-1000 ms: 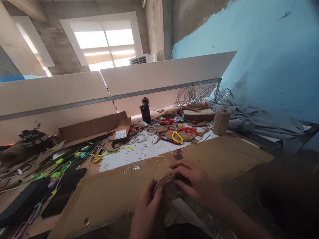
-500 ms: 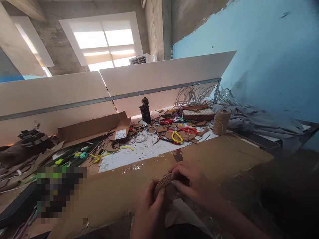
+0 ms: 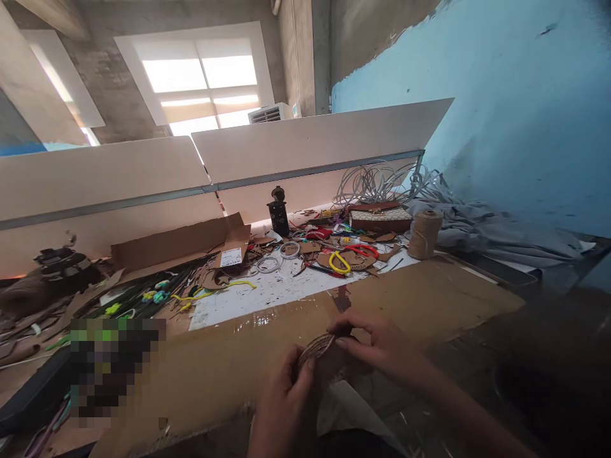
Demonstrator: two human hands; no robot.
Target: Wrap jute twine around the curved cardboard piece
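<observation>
Over the near edge of a large brown cardboard sheet [image 3: 205,369], both my hands meet at a small round brown piece [image 3: 317,347] with ribbed, rope-like rows along its curved edge. My left hand [image 3: 289,397] is closed round its left side, thumb on the near face. At the upper right edge of the piece, my right hand [image 3: 367,340] pinches with thumb and index finger, on what looks like a strand of cord at the rim. The underside of the piece is hidden by my fingers and shadow.
A spool of twine [image 3: 424,235] stands at the right behind the sheet. Scissors with red and yellow handles [image 3: 340,262], wire rings [image 3: 289,250] and cardboard scraps clutter the middle. Further back are a black bottle [image 3: 278,216] and a patterned handbag [image 3: 379,217].
My right hand has shifted slightly right, its fingertips drawing a little away from the ribbed rows along the rim. My left hand keeps its hold on the piece.
</observation>
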